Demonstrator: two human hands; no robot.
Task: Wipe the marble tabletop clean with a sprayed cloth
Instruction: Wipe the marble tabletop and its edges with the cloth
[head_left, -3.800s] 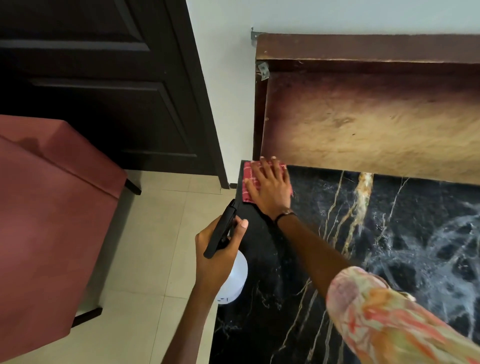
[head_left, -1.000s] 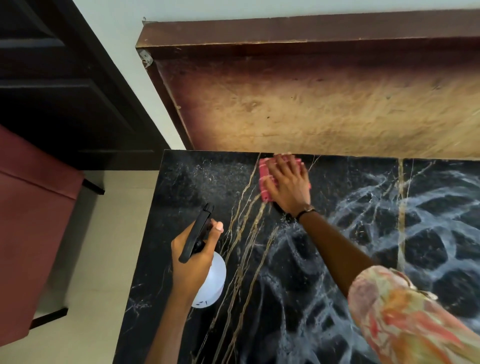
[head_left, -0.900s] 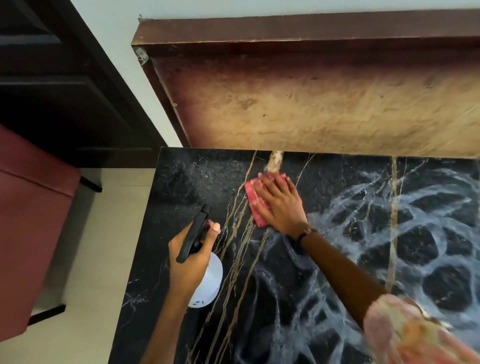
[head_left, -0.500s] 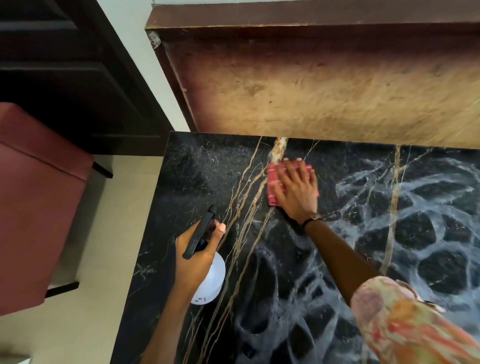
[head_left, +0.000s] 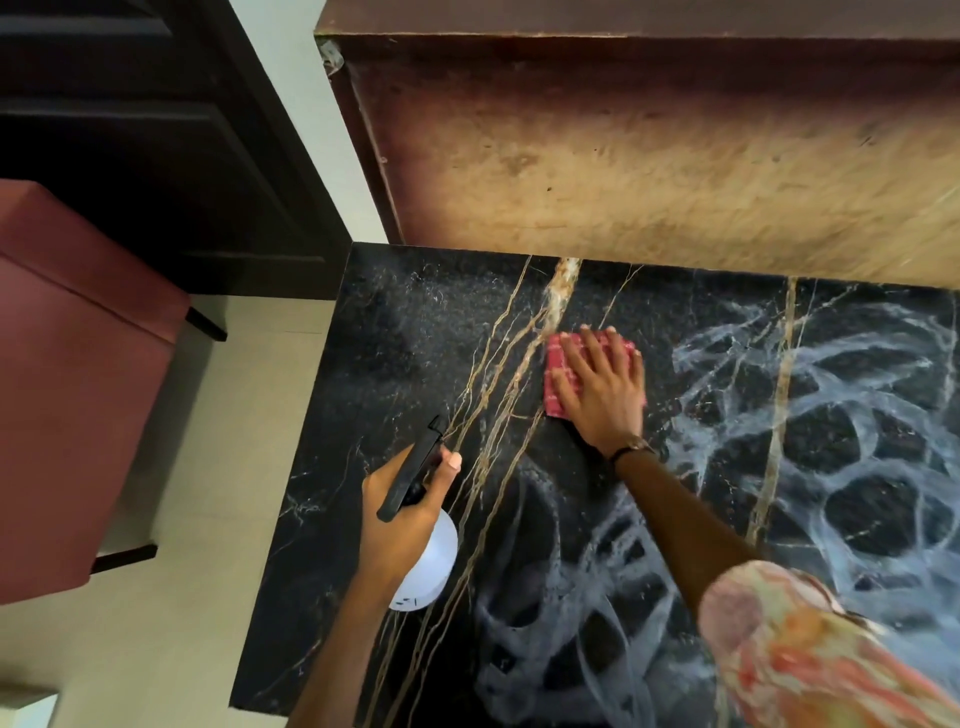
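Observation:
The black marble tabletop has gold and white veins and fills the lower right of the head view. My right hand lies flat on a folded red checked cloth, pressing it to the marble near the thick gold vein. Only the cloth's left and top edges show past my fingers. My left hand grips a white spray bottle with a black trigger head, held above the tabletop's left part, nozzle pointing away from me.
A brown wooden panel rises along the table's far edge. A red upholstered seat stands on the pale tiled floor to the left. A dark door is behind it.
My right hand has slid the cloth over the marble from the far left corner to the gold vein, with short back-and-forth strokes. The spray bottle stays in my left hand.

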